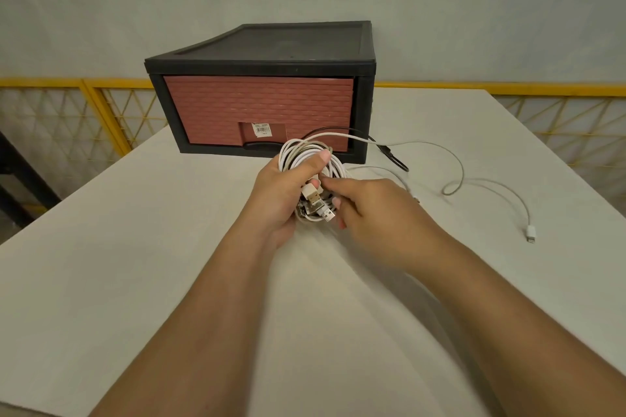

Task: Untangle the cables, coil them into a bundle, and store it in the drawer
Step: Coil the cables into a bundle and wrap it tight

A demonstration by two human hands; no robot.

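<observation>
2 bare forearms enter from the lower edge and converge at mid-frame.

Left forearm (203,298): angled up and to the right, wrist straight.
Left hand (281,193): palm turned inward, fingers curled round the cable coil (305,150), thumb (316,162) laid across its front.

Right forearm (491,301): angled up and to the left.
Right hand (372,210): back facing up, fingers curled, index fingertip (327,183) just beside the left hand's fingers. Blur hides whether it grips anything.
</observation>
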